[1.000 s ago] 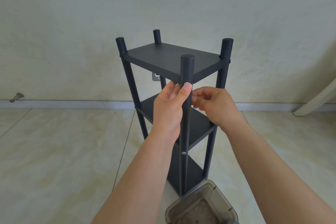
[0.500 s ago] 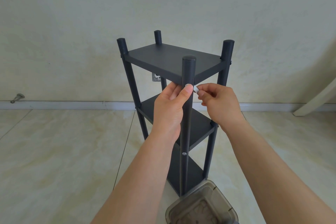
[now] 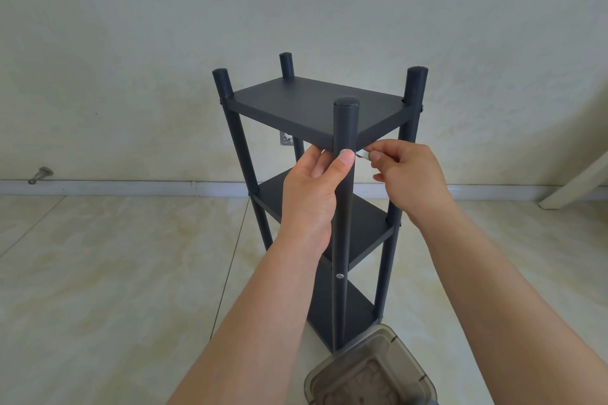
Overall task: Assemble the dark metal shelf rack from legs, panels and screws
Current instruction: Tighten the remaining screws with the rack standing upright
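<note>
The dark metal shelf rack (image 3: 316,105) stands upright on the tiled floor with three panels between its legs. My left hand (image 3: 312,194) grips the near front leg (image 3: 344,128) just under the top panel, thumb pressed on the leg. My right hand (image 3: 408,177) pinches a small silver screw (image 3: 362,155) and holds it against the right side of that leg at the top panel's corner. A silver screw head (image 3: 340,276) shows lower on the same leg at the middle panel.
A translucent grey plastic container (image 3: 371,371) sits on the floor by the rack's foot, its contents blurred. A wall runs close behind the rack, with a small metal plate (image 3: 286,139) on it and a door stop (image 3: 41,173) at the left baseboard. A pale slanted bar (image 3: 575,184) leans at the right.
My right hand has risen from beside the leg, bringing the small screw up to the leg's side at the top panel. My left hand has kept its grip on the leg.
</note>
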